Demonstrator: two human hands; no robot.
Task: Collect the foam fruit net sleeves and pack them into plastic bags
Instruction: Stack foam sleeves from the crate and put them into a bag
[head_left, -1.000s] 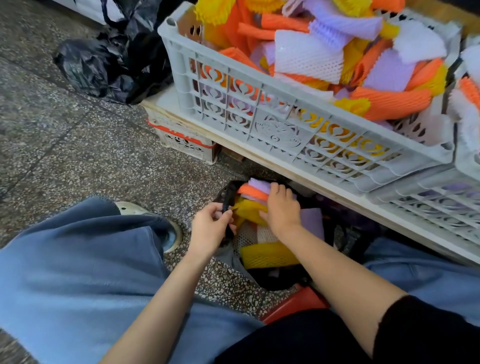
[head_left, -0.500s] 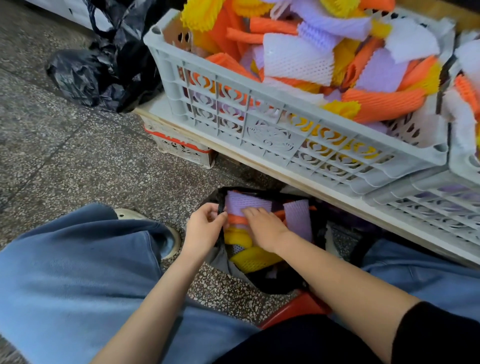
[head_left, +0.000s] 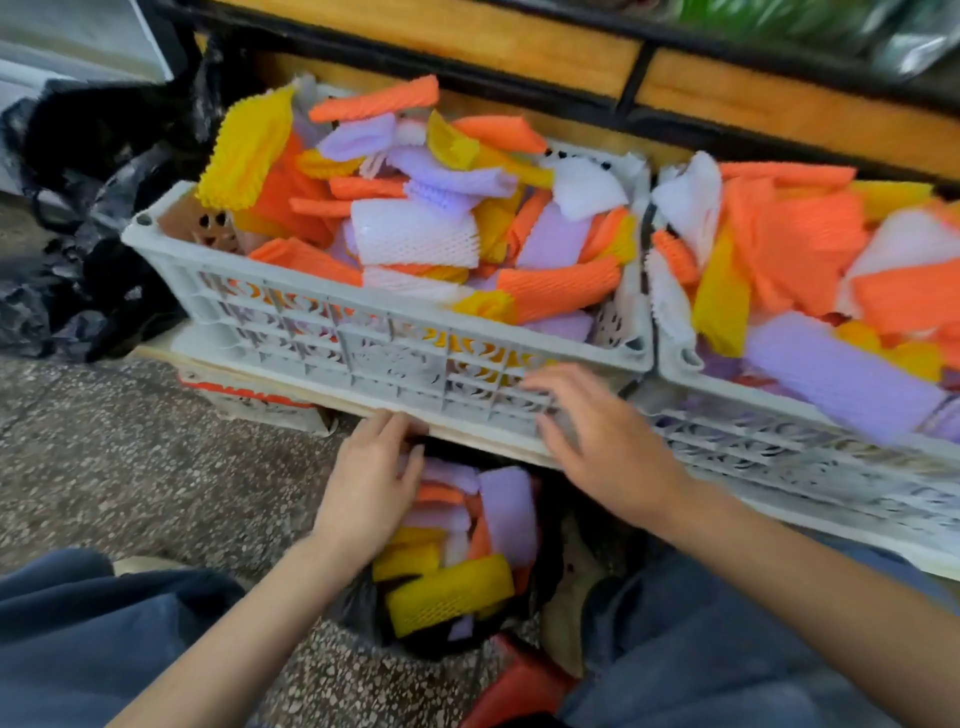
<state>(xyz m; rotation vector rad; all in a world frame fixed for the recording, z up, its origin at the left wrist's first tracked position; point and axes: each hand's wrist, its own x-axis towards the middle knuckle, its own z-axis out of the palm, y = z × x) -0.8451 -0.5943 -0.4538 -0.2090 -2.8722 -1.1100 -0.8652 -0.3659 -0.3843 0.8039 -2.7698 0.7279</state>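
A black plastic bag (head_left: 363, 608) stands open on the floor between my knees, holding yellow, purple and orange foam net sleeves (head_left: 452, 587). My left hand (head_left: 371, 480) rests at the bag's left rim, fingers lying over the sleeves inside; whether it pinches the rim is hidden. My right hand (head_left: 602, 441) hovers empty with fingers spread in front of a grey plastic crate (head_left: 332, 332). That crate is heaped with orange, yellow, purple and white sleeves (head_left: 415, 234). A second crate (head_left: 779, 447) of sleeves stands to its right.
Both crates sit on a low wooden board (head_left: 467, 434) over a small box (head_left: 249, 397). Crumpled black bags (head_left: 88, 234) lie at the left on the speckled floor (head_left: 130, 467). A wooden shelf front (head_left: 519, 47) runs behind. A red stool edge (head_left: 519, 686) shows between my jeans-clad legs.
My right hand has left the bag and risen empty to the front of the crate. My head has tilted up, showing both crates in full. My left hand stays at the bag.
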